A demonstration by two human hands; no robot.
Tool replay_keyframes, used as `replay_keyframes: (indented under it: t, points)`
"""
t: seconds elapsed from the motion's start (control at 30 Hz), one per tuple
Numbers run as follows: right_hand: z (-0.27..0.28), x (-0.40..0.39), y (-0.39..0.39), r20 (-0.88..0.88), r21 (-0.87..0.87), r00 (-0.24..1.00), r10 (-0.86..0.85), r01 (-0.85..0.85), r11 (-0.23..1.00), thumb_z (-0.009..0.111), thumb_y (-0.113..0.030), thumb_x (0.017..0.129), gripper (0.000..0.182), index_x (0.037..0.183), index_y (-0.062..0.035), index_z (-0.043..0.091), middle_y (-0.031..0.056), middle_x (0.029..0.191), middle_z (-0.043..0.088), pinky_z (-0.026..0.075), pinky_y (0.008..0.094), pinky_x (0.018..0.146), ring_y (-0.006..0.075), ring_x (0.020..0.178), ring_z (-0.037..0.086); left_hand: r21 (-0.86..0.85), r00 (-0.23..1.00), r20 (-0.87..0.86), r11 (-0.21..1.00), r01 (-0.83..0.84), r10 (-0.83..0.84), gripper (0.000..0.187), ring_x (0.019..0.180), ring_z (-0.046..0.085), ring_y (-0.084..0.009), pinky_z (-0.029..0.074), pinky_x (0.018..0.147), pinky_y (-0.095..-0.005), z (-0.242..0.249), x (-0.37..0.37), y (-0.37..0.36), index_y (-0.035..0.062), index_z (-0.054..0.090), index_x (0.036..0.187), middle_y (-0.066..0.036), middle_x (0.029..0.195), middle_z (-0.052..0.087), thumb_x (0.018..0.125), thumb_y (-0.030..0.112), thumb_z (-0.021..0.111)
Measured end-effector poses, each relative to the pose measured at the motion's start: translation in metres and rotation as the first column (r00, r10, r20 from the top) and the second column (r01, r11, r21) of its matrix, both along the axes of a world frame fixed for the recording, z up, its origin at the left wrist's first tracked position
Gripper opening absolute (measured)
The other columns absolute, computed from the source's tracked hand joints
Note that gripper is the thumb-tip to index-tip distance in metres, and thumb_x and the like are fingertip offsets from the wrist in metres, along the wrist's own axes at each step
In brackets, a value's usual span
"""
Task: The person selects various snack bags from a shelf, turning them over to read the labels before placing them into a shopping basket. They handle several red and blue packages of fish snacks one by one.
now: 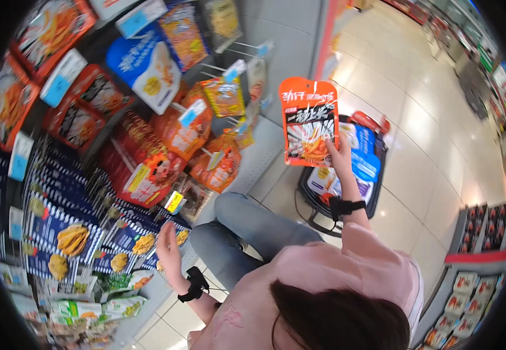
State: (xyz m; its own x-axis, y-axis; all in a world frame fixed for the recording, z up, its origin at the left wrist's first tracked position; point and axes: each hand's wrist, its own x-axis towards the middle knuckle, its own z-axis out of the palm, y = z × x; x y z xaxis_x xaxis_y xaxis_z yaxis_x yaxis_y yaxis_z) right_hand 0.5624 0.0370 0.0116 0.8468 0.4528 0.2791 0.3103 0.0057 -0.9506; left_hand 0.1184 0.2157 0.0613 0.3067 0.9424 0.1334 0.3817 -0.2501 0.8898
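While the person crouched low in front of the snack rack, knees (247, 227) folded in blue jeans so that the bottom rows came within reach, the left hand (168, 248) stretched out to the lowest hanging packets, its fingers loosely spread and resting against the dark blue bags (127, 239) with the yellow snack pictures; it had closed on nothing that could be made out, and seemed only to touch or steady one bag. A black strap (193, 284) sat round that wrist, and a like one (343, 206) round the right. The right hand (342, 154) was lifted higher and farther off, thumb and fingers pinched firmly on the lower right edge of an orange packet (308, 122), which hung upright with its printed face turned toward the camera, probably held that way so the label could be read. Just behind and below that packet stood a black basket (381, 153) on the floor, set close beside the knees, likely so goods could be taken from or dropped into it without rising; blue and white packets (363, 153) lay in it. Beyond, the rack (165, 134) carried red and orange bags on pegs with small price tags, hung in rows by kind. Farther still, the pale tiled floor (428, 116) ran down the aisle, and another low shelf (475, 280) stood well apart at the right.
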Motion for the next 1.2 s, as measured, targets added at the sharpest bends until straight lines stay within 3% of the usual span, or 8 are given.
replay_keyframes:
  t: [0.13,0.2,0.27,0.47,0.6,0.73,0.87,1.2]
  points:
    - [0.047,-0.067,0.056,-0.176,0.067,0.93,0.322,-0.315,0.947,0.053,-0.005,0.078,0.021,0.097,0.0012,0.049,0.0015,0.078,0.053,0.036,0.017,0.048,0.0035,0.059,0.045,0.082,0.998,0.067,0.997,-0.008,0.002,0.028,0.092,0.054,-0.0179,0.041,0.079,-0.0272,0.01,0.01,-0.003,0.0011,0.052,0.106,-0.012,0.101,0.056,0.079,0.007,0.053]
    - [0.067,-0.107,0.077,-0.257,0.002,0.873,0.414,-0.427,0.904,0.053,-0.005,0.078,0.021,0.098,0.0015,0.049,0.0012,0.079,0.053,0.038,0.0176,0.05,0.0033,0.062,0.045,0.2,1.0,0.008,0.98,0.021,-0.023,0.037,0.098,0.05,-0.0193,0.04,0.081,-0.0283,0.023,0.013,-0.006,0.0025,0.047,0.113,-0.012,0.107,0.052,0.076,0.004,0.056]
    - [0.037,-0.137,0.109,0.011,0.141,0.847,0.531,-0.528,0.838,0.053,-0.006,0.079,0.022,0.099,0.0012,0.049,0.0009,0.078,0.053,0.039,0.0178,0.052,0.0028,0.063,0.046,0.222,0.997,0.047,0.974,0.054,-0.066,0.051,0.105,0.045,-0.0215,0.039,0.083,-0.0297,0.03,0.018,-0.004,0.0047,0.037,0.122,-0.012,0.118,0.043,0.075,0.003,0.057]
    - [0.095,-0.246,0.16,0.038,0.192,0.556,0.83,-0.82,0.54,0.051,-0.007,0.08,0.02,0.1,-0.0003,0.049,0.0007,0.078,0.054,0.038,0.0179,0.05,0.0022,0.06,0.044,0.158,0.969,0.245,0.987,-0.011,-0.029,0.073,0.111,0.038,-0.0183,0.042,0.081,-0.0286,0.057,0.015,0.008,0.0057,0.005,0.133,-0.013,0.13,0.024,0.076,-0.004,0.051]
    - [0.135,-0.281,0.197,-0.073,0.244,0.492,0.868,-0.835,0.493,0.051,-0.008,0.081,0.02,0.1,-0.0018,0.048,-0.0018,0.073,0.052,0.031,0.0153,0.041,-0.0007,0.05,0.039,0.409,0.965,0.226,0.887,-0.216,0.131,0.069,0.113,0.035,-0.0181,0.033,0.091,-0.0275,0.09,-0.006,0.028,0.0015,0.018,0.13,-0.013,0.128,0.027,0.072,-0.006,0.054]
    - [0.175,-0.302,0.225,0.011,0.293,0.481,0.877,-0.84,0.457,0.049,-0.007,0.082,0.015,0.094,0.0002,0.048,0.0029,0.079,0.054,0.039,0.0204,0.057,0.0047,0.064,0.046,0.614,0.947,0.171,0.722,-0.319,0.273,0.064,0.1,0.041,-0.0286,0.033,0.087,-0.0316,0.131,-0.017,0.046,0.0038,0.028,0.127,-0.017,0.109,0.04,0.072,0.005,0.06]
    - [0.192,-0.315,0.249,0.134,0.394,0.507,0.852,-0.816,0.424,0.048,-0.004,0.081,0.014,0.093,0.0025,0.047,0.0071,0.084,0.056,0.04,0.0249,0.073,0.0083,0.08,0.049,0.652,0.939,0.124,0.687,-0.321,0.322,0.061,0.096,0.045,-0.026,0.037,0.082,-0.0306,0.16,-0.022,0.057,0.0073,0.029,0.127,-0.016,0.108,0.039,0.074,0.007,0.058]
    - [0.184,-0.313,0.277,0.114,0.334,0.554,0.825,-0.803,0.494,0.049,-0.007,0.081,0.023,0.102,0.0017,0.044,0.0098,0.09,0.056,0.041,0.0257,0.071,0.0114,0.081,0.052,0.68,0.94,0.099,0.667,-0.303,0.326,0.056,0.084,0.05,-0.0223,0.041,0.074,-0.0297,0.142,-0.025,0.107,0.0071,0.033,0.126,-0.015,0.103,0.04,0.076,0.01,0.058]
